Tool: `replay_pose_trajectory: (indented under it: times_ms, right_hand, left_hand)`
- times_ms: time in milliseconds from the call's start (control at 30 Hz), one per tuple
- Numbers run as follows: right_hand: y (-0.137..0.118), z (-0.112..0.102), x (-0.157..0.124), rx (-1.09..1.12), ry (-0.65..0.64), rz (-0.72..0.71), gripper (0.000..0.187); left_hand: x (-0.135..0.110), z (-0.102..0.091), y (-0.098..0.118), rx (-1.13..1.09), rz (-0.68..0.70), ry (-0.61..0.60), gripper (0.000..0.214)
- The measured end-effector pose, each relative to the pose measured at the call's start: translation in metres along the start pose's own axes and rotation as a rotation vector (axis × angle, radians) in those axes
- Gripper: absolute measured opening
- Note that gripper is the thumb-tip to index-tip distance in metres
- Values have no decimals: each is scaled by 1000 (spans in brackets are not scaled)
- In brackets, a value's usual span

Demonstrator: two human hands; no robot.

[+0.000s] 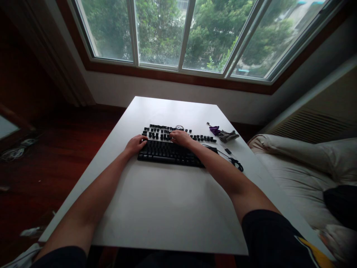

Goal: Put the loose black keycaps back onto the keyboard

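A black keyboard (160,149) lies on the white table, its right part partly hidden under my right forearm. Loose black keycaps (154,135) stand in rows just beyond its far edge. My left hand (136,143) is closed at the keyboard's far left corner, fingertips against its edge. Over the rows of keycaps, my right hand (180,137) has its fingers drawn together in a pinch, down at a keycap. That keycap is mostly hidden by the fingers.
To the right lie a coiled black cable (237,164), a small dark piece (228,151), a grey cloth-like item (228,136) and a purple item (214,130). A thin wire loop (180,127) sits behind the keycaps. A pale sofa (295,167) borders the table's right side.
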State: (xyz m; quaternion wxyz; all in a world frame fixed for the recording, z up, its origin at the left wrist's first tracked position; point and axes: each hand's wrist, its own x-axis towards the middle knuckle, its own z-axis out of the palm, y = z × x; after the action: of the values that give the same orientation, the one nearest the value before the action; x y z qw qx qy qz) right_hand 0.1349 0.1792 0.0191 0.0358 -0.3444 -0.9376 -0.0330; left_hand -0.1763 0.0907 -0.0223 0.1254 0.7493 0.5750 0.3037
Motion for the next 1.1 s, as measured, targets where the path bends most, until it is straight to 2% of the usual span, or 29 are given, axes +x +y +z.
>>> replay_pose_trajectory:
  times_ms: [167, 300, 400, 533, 633, 833, 1100]
  right_hand:
    - [-4, -2, -7, 115, 106, 57, 17]
    - [-20, -6, -22, 293, 179, -21, 17]
    - [-34, -13, -34, 405, 132, -73, 16]
    - [-46, -23, -42, 477, -28, -67, 12]
    - [-50, -26, -43, 453, -83, -51, 10]
    - [-54, -27, -40, 365, -112, 19, 11]
    - [-69, -37, -45, 151, -154, 20, 19]
  left_hand:
    - [-2, 0, -1, 8, 11, 4, 28]
    - [-3, 0, 0, 8, 8, 10, 28]
    - [-3, 0, 0, 5, 12, 5, 28]
    - [-2, -2, -3, 15, 18, 5, 28]
    - [-1, -3, -6, 23, 22, 6, 28]
    - [0, -3, -9, 26, 32, 0, 28]
    - [0, -1, -8, 20, 33, 4, 28]
